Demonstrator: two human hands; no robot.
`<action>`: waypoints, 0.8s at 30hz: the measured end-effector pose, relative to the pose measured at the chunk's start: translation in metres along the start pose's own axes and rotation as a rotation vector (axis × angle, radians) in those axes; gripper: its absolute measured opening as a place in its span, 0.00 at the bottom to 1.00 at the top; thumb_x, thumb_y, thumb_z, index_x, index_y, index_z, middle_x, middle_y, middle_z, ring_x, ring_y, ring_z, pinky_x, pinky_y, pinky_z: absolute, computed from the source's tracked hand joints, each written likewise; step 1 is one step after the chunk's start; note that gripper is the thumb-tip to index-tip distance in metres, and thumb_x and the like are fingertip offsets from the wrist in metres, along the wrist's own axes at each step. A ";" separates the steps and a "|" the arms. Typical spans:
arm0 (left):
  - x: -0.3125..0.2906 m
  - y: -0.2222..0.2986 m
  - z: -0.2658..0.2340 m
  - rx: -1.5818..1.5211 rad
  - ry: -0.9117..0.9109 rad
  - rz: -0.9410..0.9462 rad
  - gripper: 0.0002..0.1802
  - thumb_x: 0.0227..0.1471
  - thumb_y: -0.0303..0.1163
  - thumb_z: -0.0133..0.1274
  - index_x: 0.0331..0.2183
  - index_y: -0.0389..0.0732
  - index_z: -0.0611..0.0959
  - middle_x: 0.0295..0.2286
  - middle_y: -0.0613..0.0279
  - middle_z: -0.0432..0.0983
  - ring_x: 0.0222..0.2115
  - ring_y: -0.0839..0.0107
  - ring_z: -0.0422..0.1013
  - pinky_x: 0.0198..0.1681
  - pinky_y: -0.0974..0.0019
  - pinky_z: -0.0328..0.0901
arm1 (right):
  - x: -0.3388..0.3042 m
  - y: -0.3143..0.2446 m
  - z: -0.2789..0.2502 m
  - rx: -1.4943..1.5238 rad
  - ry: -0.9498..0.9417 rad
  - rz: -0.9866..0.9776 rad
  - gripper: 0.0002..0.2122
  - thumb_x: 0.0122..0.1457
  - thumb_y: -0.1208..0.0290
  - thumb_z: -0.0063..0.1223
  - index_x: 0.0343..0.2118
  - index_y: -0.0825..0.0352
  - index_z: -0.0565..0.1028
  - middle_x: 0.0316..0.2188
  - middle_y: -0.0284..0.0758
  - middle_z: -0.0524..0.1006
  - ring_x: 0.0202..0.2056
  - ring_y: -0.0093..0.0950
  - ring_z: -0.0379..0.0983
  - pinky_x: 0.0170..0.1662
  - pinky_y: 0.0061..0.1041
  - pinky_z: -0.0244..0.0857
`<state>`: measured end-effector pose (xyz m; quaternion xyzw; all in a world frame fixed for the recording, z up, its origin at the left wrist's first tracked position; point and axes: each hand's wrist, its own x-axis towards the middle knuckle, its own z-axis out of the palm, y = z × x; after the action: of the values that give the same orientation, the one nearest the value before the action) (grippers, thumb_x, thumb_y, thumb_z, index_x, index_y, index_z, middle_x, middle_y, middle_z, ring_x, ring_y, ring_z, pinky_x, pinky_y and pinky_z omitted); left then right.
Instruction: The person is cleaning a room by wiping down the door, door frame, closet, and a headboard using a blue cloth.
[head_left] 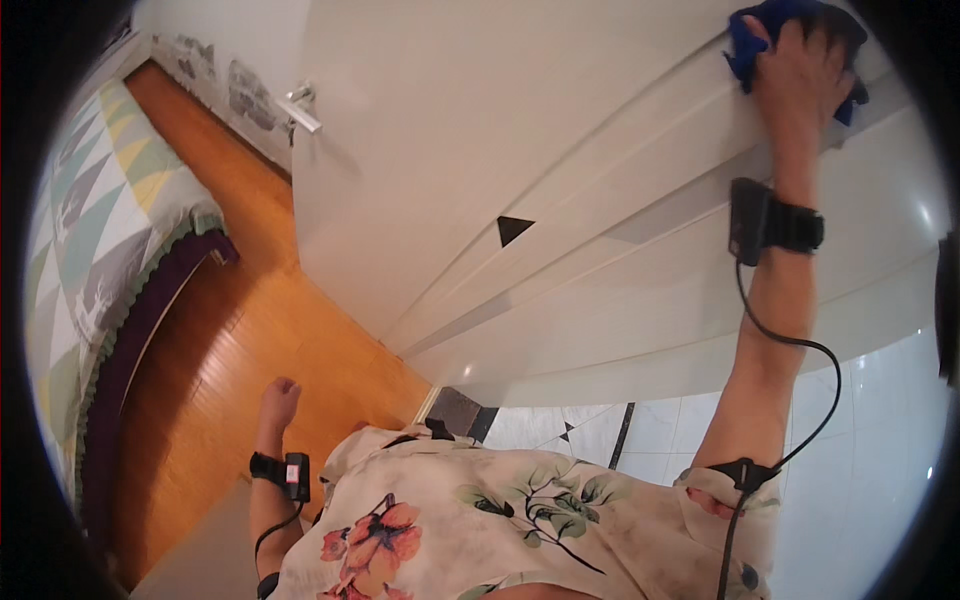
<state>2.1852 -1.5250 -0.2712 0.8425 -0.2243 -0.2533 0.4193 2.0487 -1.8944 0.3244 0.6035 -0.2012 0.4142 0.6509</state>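
My right hand (800,85) is stretched out at the upper right, its fingers over a dark blue cloth (745,62). The cloth is bunched under the palm and pressed flat against the white door (450,180). Long grooves and a small dark triangle (514,231) mark the door's face. Low at the left, well away from the door, hangs my left hand (280,400). Its fingers look curled in, and nothing shows in them.
A metal door handle (302,108) sticks out near the door's left edge. At the far left stands a bed with a patterned cover (130,190). Wooden floor (240,300) lies beside it, pale tiles (650,430) at right. A black cable (835,390) runs along my right arm.
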 end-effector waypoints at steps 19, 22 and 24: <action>-0.073 0.008 -0.051 0.171 0.036 -0.349 0.15 0.40 0.38 0.49 0.27 0.35 0.78 0.24 0.51 0.74 0.28 0.59 0.71 0.31 0.63 0.65 | 0.036 -0.050 0.024 0.090 0.057 -0.048 0.14 0.55 0.66 0.39 0.44 0.61 0.67 0.47 0.38 0.64 0.49 0.37 0.57 0.46 0.47 0.54; -0.043 0.054 -0.060 0.125 0.021 -0.247 0.15 0.40 0.37 0.49 0.28 0.36 0.78 0.25 0.50 0.74 0.29 0.58 0.71 0.32 0.63 0.65 | 0.097 0.005 0.023 0.347 -0.109 0.146 0.27 0.55 0.54 0.37 0.52 0.70 0.58 0.53 0.56 0.52 0.56 0.49 0.43 0.53 0.55 0.33; -0.027 0.055 -0.072 0.120 0.020 -0.194 0.15 0.40 0.37 0.49 0.28 0.36 0.78 0.26 0.49 0.74 0.29 0.58 0.71 0.32 0.63 0.65 | 0.086 -0.018 0.035 -0.005 0.094 0.039 0.14 0.54 0.62 0.40 0.43 0.60 0.67 0.47 0.37 0.65 0.47 0.39 0.59 0.43 0.46 0.55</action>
<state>2.1999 -1.4963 -0.1825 0.8862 -0.1521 -0.2705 0.3439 2.1202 -1.9015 0.3855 0.5777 -0.1831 0.4542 0.6530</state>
